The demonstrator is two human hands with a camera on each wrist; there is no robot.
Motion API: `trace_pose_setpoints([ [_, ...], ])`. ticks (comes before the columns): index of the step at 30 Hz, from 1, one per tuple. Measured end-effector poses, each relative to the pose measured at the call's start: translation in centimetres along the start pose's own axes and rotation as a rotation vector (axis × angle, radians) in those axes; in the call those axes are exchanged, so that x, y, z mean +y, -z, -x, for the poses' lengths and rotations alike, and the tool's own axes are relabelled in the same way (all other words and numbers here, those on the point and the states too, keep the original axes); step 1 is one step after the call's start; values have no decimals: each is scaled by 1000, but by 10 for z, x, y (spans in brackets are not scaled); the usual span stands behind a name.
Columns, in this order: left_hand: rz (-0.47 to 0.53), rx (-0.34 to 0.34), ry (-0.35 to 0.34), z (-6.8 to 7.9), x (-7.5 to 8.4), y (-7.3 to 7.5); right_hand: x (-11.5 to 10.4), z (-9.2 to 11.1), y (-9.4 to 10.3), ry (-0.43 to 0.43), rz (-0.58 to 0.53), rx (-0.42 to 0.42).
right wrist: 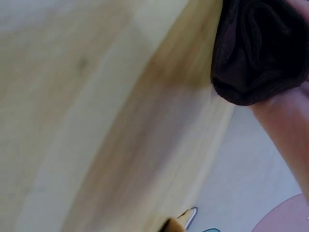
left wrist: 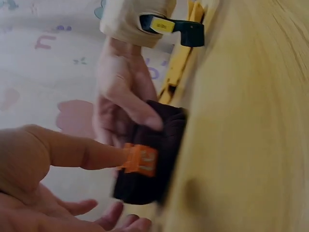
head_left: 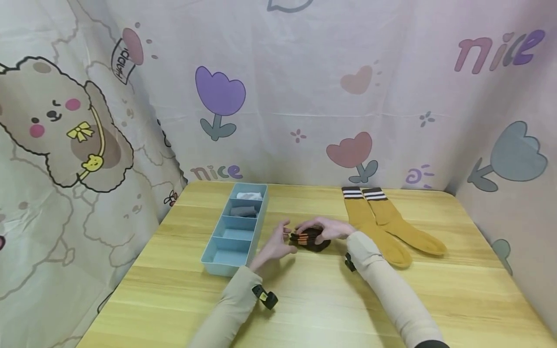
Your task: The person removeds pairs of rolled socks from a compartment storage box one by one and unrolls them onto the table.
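A dark brown sock bundle point(head_left: 321, 245), rolled up with orange stripes at one end, lies on the wooden table. My right hand point(head_left: 330, 228) grips it from above, thumb on the near side and fingers over the far side. Its coiled folds show in the right wrist view, where the roll point(right wrist: 260, 58) covers part of the hand. My left hand point(head_left: 275, 245) is on the striped end's side, fingers spread. In the left wrist view one extended digit overlaps the orange patch point(left wrist: 145, 159); whether it touches, I cannot tell.
To the left stands a light blue divided box point(head_left: 209, 267). A white folded item point(head_left: 249, 196) lies in its farthest compartment, a grey one point(head_left: 243, 211) in the one before it. Two mustard socks point(head_left: 409, 231) with striped dark cuffs lie flat at right. A patterned curtain point(head_left: 283, 96) hangs behind.
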State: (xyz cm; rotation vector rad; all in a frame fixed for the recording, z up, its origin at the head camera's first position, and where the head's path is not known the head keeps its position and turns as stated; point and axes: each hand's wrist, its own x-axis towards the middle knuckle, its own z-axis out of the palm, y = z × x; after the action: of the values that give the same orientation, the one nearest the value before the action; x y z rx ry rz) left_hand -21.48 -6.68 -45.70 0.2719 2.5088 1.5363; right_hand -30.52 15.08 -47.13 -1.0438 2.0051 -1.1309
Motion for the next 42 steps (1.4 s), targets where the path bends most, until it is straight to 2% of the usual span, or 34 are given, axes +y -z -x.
trace_pose_setpoints([
  [4,97,36,46,-9,-9,-8,1,1,-1,10,31,36],
  [10,222,128,56,-17,-18,-12,1,1,-3,-21,18,78],
  [15,242,150,65,-19,-21,-13,4,5,-2,-34,44,94],
  [18,215,136,67,-19,-22,-13,6,9,1,-32,48,123],
  [24,127,95,21,-18,-22,-11,13,15,9,0,34,165],
  [28,67,74,6,-16,-23,-10,16,20,12,-28,25,166],
  [32,19,51,-29,-15,-24,-8,14,23,13,-50,46,201],
  [40,112,-20,-87,-13,-23,-5,8,20,10,-54,137,247],
  [42,96,-45,-101,-14,-22,-7,7,19,9,-61,147,252],
])
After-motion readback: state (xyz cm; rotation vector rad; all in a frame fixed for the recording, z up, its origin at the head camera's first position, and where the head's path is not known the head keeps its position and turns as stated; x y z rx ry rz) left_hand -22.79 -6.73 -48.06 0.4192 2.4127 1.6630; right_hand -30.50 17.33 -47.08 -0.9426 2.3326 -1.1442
